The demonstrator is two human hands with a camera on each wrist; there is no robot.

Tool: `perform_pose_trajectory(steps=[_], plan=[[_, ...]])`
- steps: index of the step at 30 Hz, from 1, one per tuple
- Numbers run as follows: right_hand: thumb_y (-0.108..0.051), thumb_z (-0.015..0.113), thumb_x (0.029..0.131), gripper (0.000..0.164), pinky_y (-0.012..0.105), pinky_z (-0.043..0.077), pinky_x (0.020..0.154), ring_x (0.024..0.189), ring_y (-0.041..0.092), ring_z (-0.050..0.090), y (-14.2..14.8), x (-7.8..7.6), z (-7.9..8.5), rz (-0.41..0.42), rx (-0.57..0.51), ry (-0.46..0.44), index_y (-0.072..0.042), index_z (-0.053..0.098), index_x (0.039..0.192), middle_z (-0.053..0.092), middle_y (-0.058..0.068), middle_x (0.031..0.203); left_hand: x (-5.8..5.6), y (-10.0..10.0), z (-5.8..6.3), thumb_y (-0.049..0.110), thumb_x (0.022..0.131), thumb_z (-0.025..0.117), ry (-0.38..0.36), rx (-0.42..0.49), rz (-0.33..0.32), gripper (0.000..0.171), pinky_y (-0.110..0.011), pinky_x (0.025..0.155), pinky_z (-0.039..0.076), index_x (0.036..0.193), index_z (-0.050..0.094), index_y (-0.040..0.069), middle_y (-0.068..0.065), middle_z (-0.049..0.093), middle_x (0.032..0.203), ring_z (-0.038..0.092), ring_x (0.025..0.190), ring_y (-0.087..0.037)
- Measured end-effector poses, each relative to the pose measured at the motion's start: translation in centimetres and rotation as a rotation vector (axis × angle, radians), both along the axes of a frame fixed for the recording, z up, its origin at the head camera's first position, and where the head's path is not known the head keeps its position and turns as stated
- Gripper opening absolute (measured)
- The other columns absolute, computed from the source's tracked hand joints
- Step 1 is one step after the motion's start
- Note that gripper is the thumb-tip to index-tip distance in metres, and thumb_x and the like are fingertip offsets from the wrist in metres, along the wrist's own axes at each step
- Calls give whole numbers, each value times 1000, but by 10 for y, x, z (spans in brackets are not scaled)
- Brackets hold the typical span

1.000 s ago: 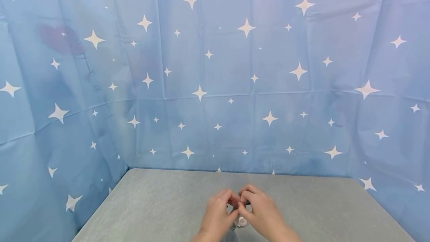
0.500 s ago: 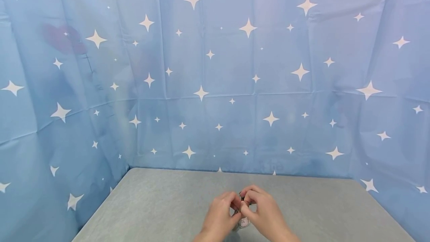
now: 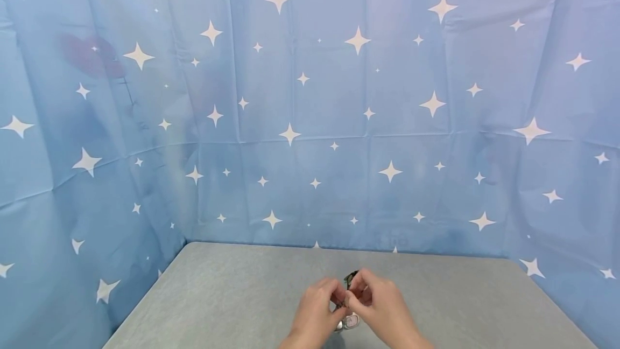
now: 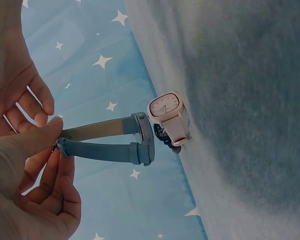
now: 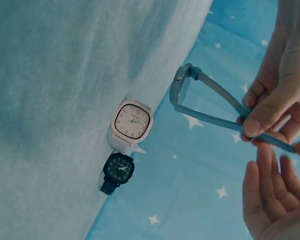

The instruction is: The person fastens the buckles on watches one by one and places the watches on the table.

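From the head view the blue-strapped watch [image 3: 350, 280] is almost wholly hidden between the two hands, only a dark sliver showing above the knuckles, and the forearms are cut off at the bottom edge. The wrist views show it better: it is held up off the grey worktop [image 3: 232, 295], strap ends gathered at the fingers and its case edge-on, so the dial cannot be read. The left hand [image 3: 317, 306] pinches the strap ends between thumb and curled fingers [image 4: 40, 142]. The right hand [image 3: 380, 306] pinches the same strap between thumb and forefinger, its other fingers [image 5: 262, 90] curled. On the worktop below, a white watch [image 5: 131, 122] lies touching a smaller black watch [image 5: 117, 170], both face up
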State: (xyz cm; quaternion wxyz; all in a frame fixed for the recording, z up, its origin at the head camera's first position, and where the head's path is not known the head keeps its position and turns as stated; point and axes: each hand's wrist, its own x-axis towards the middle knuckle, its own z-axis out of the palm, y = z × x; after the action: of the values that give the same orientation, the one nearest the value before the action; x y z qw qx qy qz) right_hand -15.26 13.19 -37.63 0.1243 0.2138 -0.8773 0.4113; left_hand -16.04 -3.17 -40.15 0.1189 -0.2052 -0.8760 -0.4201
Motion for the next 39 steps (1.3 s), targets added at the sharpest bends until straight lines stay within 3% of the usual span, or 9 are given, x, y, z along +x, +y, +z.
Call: perform_pose_trajectory(steps=[7, 12, 18, 27, 32, 36, 39], plan=[[-14, 69, 91, 24, 18, 46, 53, 57, -6, 54, 2, -1, -5, 38, 83, 37, -18, 55, 72, 60, -10, 66, 0, 1, -1, 6, 82, 80, 12, -13, -3, 22, -15, 60, 49, 81, 62, 20, 11, 60, 81, 60, 72, 0], [-14, 67, 93, 24, 18, 50, 55, 60, -5, 58, 4, -1, -7, 42, 44, 11, -16, 55, 73, 61, -8, 68, 0, 1, 0, 11, 81, 82, -28, -19, -14, 22, -16, 60, 49, 82, 62, 20, 11, 60, 81, 59, 72, 0], [-13, 65, 94, 22, 18, 50, 56, 60, -5, 58, 5, 1, -6, 27, 12, -23, -14, 56, 74, 61, -8, 67, 0, 1, -1, 11, 80, 83, -22, -37, -25, 23, -16, 59, 48, 82, 61, 19, 10, 60, 79, 58, 70, 1], [-10, 64, 94, 23, 18, 45, 56, 57, -3, 52, 5, 6, 0, -52, -28, -31, -14, 54, 74, 55, -6, 64, -4, -1, -2, 6, 80, 82, -73, -45, -39, 25, -17, 59, 47, 81, 60, 18, 10, 57, 78, 56, 69, 1], [-15, 64, 97, 23, 19, 50, 58, 61, 0, 60, 6, 6, 0, -61, -99, -62, -11, 56, 75, 59, -4, 67, -6, -1, 0, 7, 80, 82, -79, -54, -28, 25, -18, 59, 47, 81, 60, 20, 12, 58, 78, 58, 72, -2], [-22, 62, 99, 23, 18, 56, 66, 72, 8, 71, 9, 2, -1, -37, -183, -128, -7, 58, 82, 69, 1, 78, -9, -3, -1, 11, 82, 81, -122, 3, -68, 22, -19, 62, 50, 85, 61, 19, 9, 59, 84, 61, 74, -3], [-23, 59, 101, 24, 21, 59, 70, 76, 10, 73, 11, -3, 0, -27, -247, -175, -4, 58, 87, 73, 6, 85, -12, -7, -5, 12, 84, 79, -207, 125, -141, 18, -19, 66, 52, 92, 63, 16, 4, 60, 91, 62, 76, -3]])
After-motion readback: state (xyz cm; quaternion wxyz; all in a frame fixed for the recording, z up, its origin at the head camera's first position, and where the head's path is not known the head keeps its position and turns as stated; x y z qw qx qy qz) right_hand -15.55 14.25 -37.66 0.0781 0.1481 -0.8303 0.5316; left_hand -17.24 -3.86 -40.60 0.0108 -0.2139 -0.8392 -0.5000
